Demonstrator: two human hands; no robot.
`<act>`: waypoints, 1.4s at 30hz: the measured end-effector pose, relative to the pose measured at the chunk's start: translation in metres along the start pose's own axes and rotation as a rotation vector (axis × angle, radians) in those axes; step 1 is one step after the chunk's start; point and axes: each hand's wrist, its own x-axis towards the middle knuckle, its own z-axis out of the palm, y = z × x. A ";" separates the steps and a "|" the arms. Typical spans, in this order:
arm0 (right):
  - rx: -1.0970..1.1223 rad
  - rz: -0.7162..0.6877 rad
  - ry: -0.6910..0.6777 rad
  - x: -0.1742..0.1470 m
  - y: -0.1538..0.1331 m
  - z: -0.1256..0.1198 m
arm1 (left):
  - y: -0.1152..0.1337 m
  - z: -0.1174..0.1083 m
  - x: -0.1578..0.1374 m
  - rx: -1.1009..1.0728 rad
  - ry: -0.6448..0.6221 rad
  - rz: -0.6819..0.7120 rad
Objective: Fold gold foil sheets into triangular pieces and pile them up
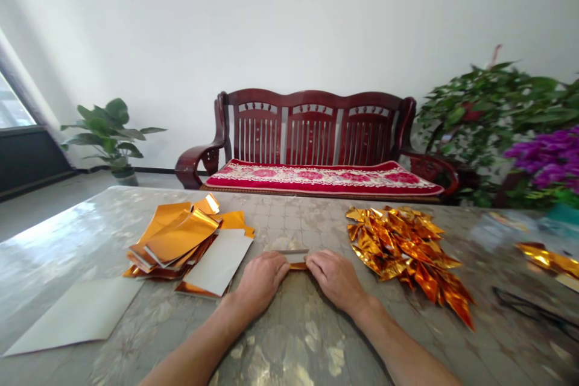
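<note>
Gold-white paper, folded narrow, lying crosswise

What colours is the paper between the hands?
The paper shows pale grey and shiny orange, head view best.

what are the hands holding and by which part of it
A small folded strip of pale-backed orange foil paper, held by its two ends: the left hand at one, the right hand at the other.
</note>
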 end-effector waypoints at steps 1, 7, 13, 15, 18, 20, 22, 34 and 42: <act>0.008 0.031 0.007 0.002 -0.001 0.000 | -0.001 0.002 0.001 -0.012 0.012 -0.009; 0.033 0.158 0.049 0.011 -0.004 0.005 | -0.008 0.008 0.004 -0.084 0.071 -0.084; 0.014 0.135 0.083 0.012 -0.007 0.006 | -0.012 0.008 0.005 -0.090 0.118 -0.221; 0.010 0.145 0.091 0.013 -0.007 0.007 | -0.012 0.007 0.005 -0.057 0.121 -0.265; -0.016 0.142 0.104 0.014 -0.007 0.009 | -0.012 0.005 0.005 -0.010 0.113 -0.314; -0.040 0.125 0.109 0.014 -0.007 0.011 | -0.012 0.003 0.005 0.009 0.109 -0.328; -0.060 0.102 0.113 0.014 -0.007 0.013 | -0.013 0.003 0.006 0.017 0.108 -0.337; -0.177 0.017 0.121 0.015 -0.002 0.021 | -0.013 0.008 0.006 0.029 0.118 -0.358; -0.198 0.028 0.137 0.016 -0.001 0.024 | -0.008 0.006 0.008 0.137 0.076 -0.394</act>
